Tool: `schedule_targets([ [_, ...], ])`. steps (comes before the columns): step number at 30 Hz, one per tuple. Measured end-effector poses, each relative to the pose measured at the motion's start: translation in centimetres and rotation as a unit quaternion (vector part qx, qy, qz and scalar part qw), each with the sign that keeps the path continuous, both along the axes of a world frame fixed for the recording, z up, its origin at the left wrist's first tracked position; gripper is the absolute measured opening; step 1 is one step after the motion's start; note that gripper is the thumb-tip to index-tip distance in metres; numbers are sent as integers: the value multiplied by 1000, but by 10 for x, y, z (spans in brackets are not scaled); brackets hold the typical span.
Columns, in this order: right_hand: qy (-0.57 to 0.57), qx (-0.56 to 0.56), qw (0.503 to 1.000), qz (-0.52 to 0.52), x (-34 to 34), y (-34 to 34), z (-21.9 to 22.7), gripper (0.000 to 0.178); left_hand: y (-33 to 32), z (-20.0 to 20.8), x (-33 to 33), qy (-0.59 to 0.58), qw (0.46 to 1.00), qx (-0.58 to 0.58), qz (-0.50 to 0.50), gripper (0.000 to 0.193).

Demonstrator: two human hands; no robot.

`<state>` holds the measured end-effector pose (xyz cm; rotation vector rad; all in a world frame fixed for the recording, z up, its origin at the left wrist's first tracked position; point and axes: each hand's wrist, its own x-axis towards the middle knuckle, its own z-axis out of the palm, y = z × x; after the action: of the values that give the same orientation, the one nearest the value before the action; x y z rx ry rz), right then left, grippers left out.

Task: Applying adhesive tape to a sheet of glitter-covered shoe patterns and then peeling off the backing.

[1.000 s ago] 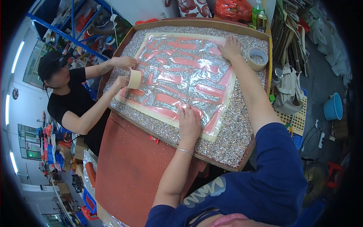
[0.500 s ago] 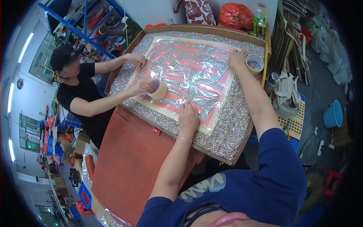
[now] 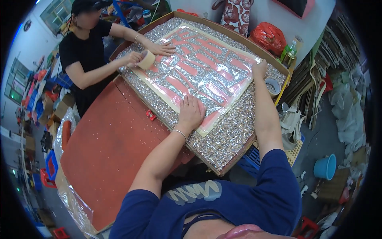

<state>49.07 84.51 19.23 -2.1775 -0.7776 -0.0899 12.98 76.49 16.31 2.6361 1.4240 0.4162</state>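
A clear plastic sheet (image 3: 213, 73) with a pale border and long pink shapes lies over a bed of small glittering chips (image 3: 223, 145) in a wooden tray. My left hand (image 3: 191, 113) rests flat on the sheet's near edge, fingers stretched out and a bangle on the wrist. At the far right corner, my right hand (image 3: 259, 69) has its fingers bent over the border and closed on it. A co-worker's hand (image 3: 133, 59) holds a cream tape roll (image 3: 146, 59) above the sheet's left edge. The co-worker's other hand (image 3: 162, 48) lies spread on the sheet.
Another tape roll (image 3: 273, 85) stands on the chips beside my right forearm. A red-brown board (image 3: 107, 155) lies left of the tray. A red plastic bag (image 3: 268, 38) and bottles (image 3: 290, 49) stand behind it. At right are stacked cardboard (image 3: 314, 77) and a blue bucket (image 3: 325, 166).
The view has turned and shifted. The co-worker's tape roll has moved toward the sheet's left edge, and the co-worker's other hand now lies flat on the sheet. My hands stay near the same places.
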Motion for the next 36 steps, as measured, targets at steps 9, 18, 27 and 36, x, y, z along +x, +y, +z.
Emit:
schedule_targets([
  [9, 375, 221, 888, 146, 5, 9, -3, 22, -36, 20, 51, 18, 998, -67, 3, 90],
  [18, 324, 141, 912, 210, -5, 3, 11, 21, -58, 21, 104, -134, 950, -104, -261, 77],
  [27, 289, 179, 916, 214, -10, 14, 3, 23, -39, 33, 106, -169, 920, -211, -284, 70],
  [36, 234, 273, 907, 218, 0, 14, 9, 21, -58, 56, 21, 87, 987, -132, 22, 93],
])
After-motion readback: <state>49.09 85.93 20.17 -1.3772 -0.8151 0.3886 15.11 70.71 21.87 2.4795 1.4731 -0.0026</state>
